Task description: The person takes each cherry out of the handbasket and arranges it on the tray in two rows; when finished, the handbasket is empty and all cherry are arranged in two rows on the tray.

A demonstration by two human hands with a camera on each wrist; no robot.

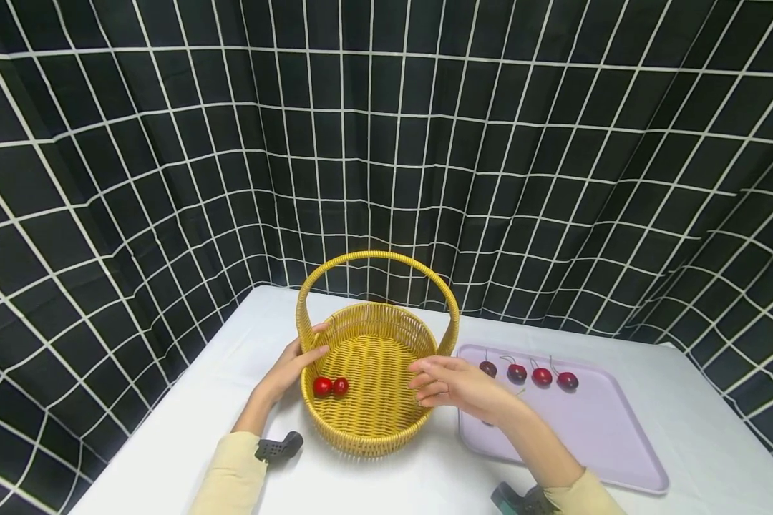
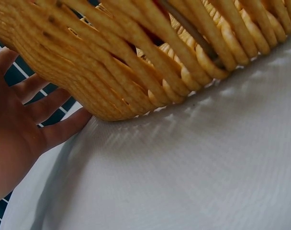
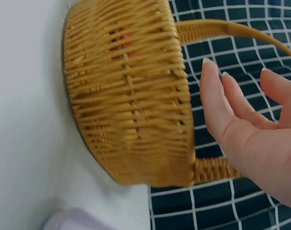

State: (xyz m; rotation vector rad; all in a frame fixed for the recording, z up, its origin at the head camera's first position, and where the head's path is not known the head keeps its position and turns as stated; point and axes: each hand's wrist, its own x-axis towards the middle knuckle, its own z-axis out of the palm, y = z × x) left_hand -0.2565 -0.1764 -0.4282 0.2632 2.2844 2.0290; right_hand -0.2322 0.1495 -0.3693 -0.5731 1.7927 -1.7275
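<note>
A yellow wicker basket (image 1: pixel 376 357) with a tall arched handle stands on the table. My left hand (image 1: pixel 291 368) holds its left side at the handle's base, thumb over the rim, other fingers spread along the outside wall in the left wrist view. Two red cherries (image 1: pixel 331 387) lie inside the basket at the left. Over the basket's right rim is my right hand (image 1: pixel 454 383), fingers loosely bent and nothing between them; the right wrist view shows this hand (image 3: pixel 260 120) beside the rim, apart from it. Several dark red cherries (image 1: pixel 542 377) with stems lie on a lilac tray (image 1: pixel 608 429).
The tray sits right of the basket, partly under my right forearm, which hides part of a cherry there. A white cloth (image 1: pixel 335 486) covers the table. Black curtains with a white grid (image 1: pixel 386 143) hang behind and on both sides.
</note>
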